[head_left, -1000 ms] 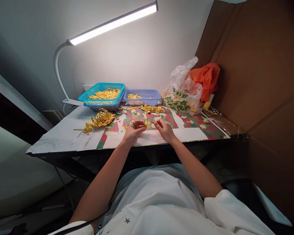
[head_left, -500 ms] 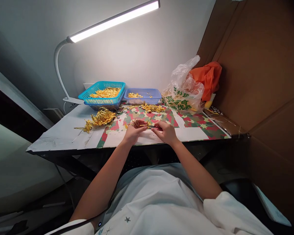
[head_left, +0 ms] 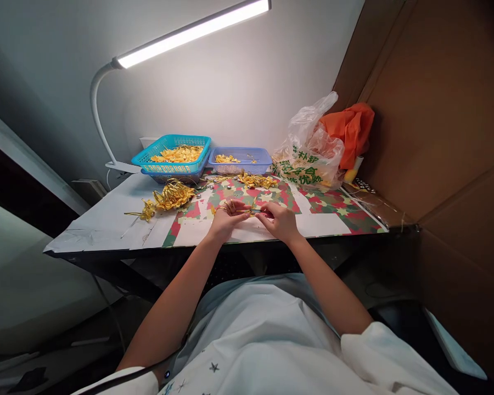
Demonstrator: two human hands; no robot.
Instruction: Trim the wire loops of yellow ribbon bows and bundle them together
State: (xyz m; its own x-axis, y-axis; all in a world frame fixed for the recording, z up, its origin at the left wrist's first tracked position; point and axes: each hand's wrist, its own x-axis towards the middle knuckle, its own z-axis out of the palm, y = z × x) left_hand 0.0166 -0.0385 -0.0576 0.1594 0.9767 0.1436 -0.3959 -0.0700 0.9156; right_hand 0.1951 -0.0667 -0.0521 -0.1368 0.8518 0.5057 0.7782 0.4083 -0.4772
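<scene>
Plastic bag: green Chinese characters, creased, not fully legible. Left hand and right hand: fingers pinching a small gold piece between them, near the worktop's front edge. White strip extends rightward; gold cluster lies left.

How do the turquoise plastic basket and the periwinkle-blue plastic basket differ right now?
The turquoise plastic basket sits stacked on another blue basket; the periwinkle-blue plastic basket stands lower, beside that stack. The turquoise one holds a broad heap of gold pieces, while the periwinkle one holds only a small cluster and a few scattered bits. Both have perforated walls.
</scene>
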